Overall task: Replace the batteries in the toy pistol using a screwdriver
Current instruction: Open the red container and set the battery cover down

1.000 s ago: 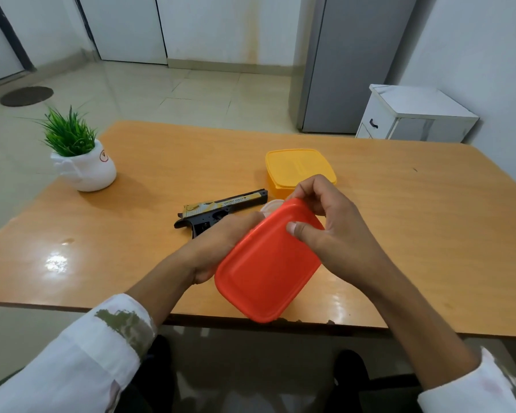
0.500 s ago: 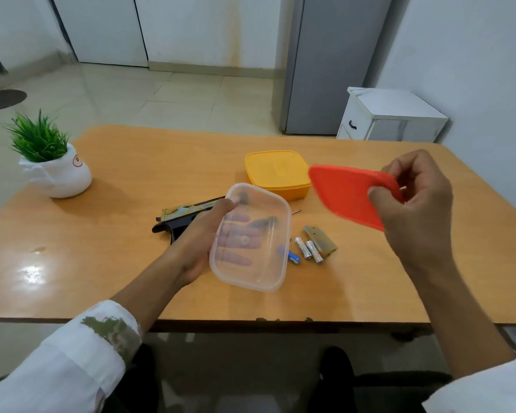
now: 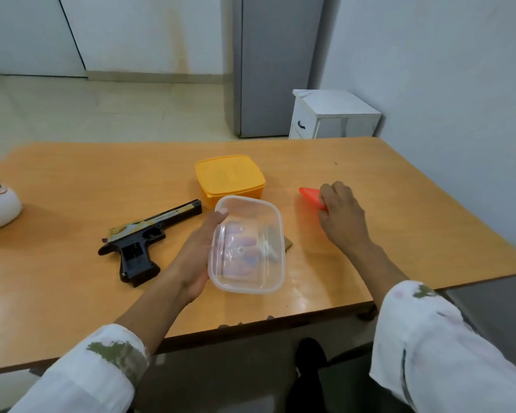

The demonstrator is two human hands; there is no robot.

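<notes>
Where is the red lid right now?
In the head view, the red lid is right of centre, held in the person's right hand low over the table, to the right of the yellow box.

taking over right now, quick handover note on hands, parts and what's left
Left hand holds the clear tub, tilted over the table. Right hand grips the red lid, low to the right.
Pistol lies on the table left of the tub, untouched. Yellow box sits closed behind. Small parts show blurred through the tub; no screwdriver clearly seen.
Done: tub opened. Left, it seems: set tub and lid down, then the whole battery swap.
</notes>
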